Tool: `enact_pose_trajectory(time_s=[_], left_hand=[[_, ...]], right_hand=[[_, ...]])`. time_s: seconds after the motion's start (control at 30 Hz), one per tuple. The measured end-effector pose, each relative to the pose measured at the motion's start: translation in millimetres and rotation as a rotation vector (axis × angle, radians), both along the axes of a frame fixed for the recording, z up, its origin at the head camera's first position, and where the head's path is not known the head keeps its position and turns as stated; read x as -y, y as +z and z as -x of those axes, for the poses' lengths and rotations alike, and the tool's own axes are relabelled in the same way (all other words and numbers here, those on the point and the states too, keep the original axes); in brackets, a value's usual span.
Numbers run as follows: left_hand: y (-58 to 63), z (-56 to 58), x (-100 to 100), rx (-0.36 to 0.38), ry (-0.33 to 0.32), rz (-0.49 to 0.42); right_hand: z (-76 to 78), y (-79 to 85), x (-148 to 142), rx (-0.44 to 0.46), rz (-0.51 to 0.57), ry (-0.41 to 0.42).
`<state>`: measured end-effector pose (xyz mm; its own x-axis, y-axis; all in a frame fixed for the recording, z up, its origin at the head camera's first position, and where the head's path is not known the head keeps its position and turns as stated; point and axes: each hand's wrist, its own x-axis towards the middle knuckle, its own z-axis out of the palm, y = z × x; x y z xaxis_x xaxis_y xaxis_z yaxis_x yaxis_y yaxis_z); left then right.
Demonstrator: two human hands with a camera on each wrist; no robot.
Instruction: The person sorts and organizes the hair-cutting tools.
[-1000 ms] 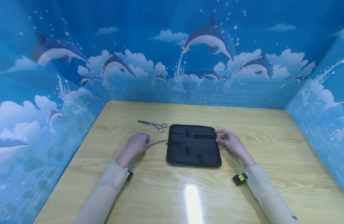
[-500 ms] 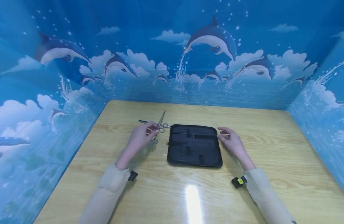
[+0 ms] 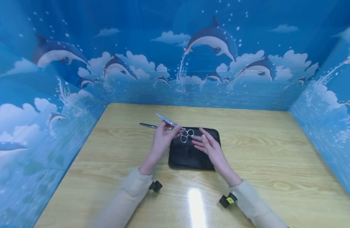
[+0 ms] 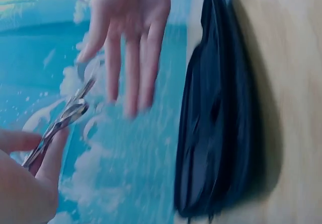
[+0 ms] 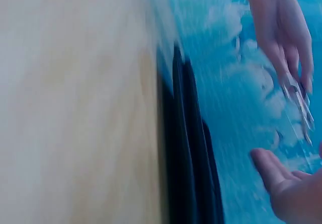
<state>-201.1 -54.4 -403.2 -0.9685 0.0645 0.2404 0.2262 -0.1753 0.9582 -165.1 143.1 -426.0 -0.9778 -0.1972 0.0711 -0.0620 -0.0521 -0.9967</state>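
Change: a second earlier the left hand [image 3: 162, 138] lay on the table left of the case, on a pair of scissors [image 3: 179, 129]. It then lifted them and carried them right, over the case's far edge. The right hand [image 3: 206, 144] had left the case's right edge and moved in toward the finger rings.
Meaning: looked like a hand-to-hand pass, or lining the scissors up for a slot in the case. Judgement only.
Left hand: pinched the scissors near the pivot, blades pointing far-left and up, rings toward the right hand.
Right hand: fingers straight and spread, holding nothing, fingertips [image 3: 195, 141] just beside the rings. Contact: couldn't tell.
Scissors held: bright polished steel, slim blades, two round finger loops. In the air above the case, not resting on it.
Second scissors [image 3: 147, 125]: same steel look, flat on the table far-left of the case, partly hidden behind the left hand.
Case [image 3: 189, 155]: black fabric pouch lying open, rounded corners, soft matte weave, inner strap loops. Centre of the table, under both hands.
Table [image 3: 263, 164]: pale wood grain, glossy, lamp glare on the near side.
Walls: blue printed panels with dolphins [image 3: 213, 39] and clouds.
Wrist views: motion-blurred, only confirmed the right hand's open fingers and the left hand's pinch.
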Motion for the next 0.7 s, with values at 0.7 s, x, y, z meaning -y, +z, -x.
enact_pose_trajectory(time_s=[0.7], left_hand=[[-13.1, -22.8, -36, 0.322, -0.013, -0.393]], right_hand=[[-1.9, -2.5, 27, 0.132, 0.463, -0.281]])
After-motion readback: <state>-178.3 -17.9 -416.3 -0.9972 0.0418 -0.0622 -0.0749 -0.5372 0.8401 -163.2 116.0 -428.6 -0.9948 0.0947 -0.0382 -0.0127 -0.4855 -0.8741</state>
